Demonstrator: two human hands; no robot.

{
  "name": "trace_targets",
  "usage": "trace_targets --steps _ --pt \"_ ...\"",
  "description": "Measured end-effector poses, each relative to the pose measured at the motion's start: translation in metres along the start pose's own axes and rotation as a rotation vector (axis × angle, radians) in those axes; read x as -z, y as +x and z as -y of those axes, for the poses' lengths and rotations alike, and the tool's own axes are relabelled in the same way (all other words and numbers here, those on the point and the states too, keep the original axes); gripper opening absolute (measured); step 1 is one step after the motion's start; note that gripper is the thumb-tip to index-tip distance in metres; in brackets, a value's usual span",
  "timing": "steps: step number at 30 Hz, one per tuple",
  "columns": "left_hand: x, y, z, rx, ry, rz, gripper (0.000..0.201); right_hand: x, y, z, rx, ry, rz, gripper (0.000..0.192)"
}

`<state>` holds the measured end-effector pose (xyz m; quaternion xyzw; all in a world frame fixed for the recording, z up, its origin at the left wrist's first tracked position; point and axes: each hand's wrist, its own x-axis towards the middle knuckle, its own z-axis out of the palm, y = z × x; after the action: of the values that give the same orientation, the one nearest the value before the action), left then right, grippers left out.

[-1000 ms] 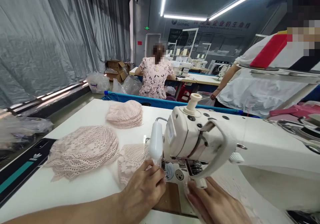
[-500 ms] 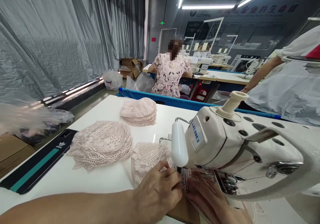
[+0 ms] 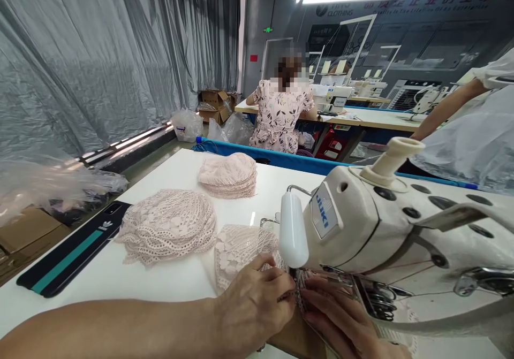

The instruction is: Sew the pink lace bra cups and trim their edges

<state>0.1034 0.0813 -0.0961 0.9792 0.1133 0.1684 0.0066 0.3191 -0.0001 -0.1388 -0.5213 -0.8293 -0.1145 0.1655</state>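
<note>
Beneath the head of a white JUKI sewing machine (image 3: pixel 361 220), a pale pink lace piece (image 3: pixel 243 252) lies on the machine bed. My left hand (image 3: pixel 257 300) is closed on the lace edge just left of the needle area, fingertips pinched together. On the other side of the seam, my right hand (image 3: pixel 341 316) lies with fingers stretched out, pressing the lace down. The machine head partly hides the right fingers. Where needle and lace meet is hidden behind the white lamp (image 3: pixel 294 230).
Two stacks of lace pieces, a larger stack (image 3: pixel 168 225) and a smaller stack (image 3: pixel 228 175), rest on the white table (image 3: pixel 168 284). A black and teal strip (image 3: pixel 74 246) lines the left edge. Ahead sits a co-worker (image 3: pixel 283 113); another person's arm (image 3: pixel 450 110) shows at right.
The view has shifted slightly, so the surroundings sit a little further right. Both hands stay at the lace beside the needle area, with only slight finger movement.
</note>
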Motion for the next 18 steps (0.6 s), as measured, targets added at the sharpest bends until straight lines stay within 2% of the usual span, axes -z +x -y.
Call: trace_targets --steps 4,18 --pt "0.0003 -0.0006 -0.0008 -0.008 0.01 0.008 0.01 -0.0001 -0.0015 -0.0002 0.009 0.009 0.03 0.039" --pt "0.001 0.0003 -0.0008 -0.006 -0.006 -0.009 0.013 0.0036 0.0038 0.0033 0.002 0.003 -0.01 0.041"
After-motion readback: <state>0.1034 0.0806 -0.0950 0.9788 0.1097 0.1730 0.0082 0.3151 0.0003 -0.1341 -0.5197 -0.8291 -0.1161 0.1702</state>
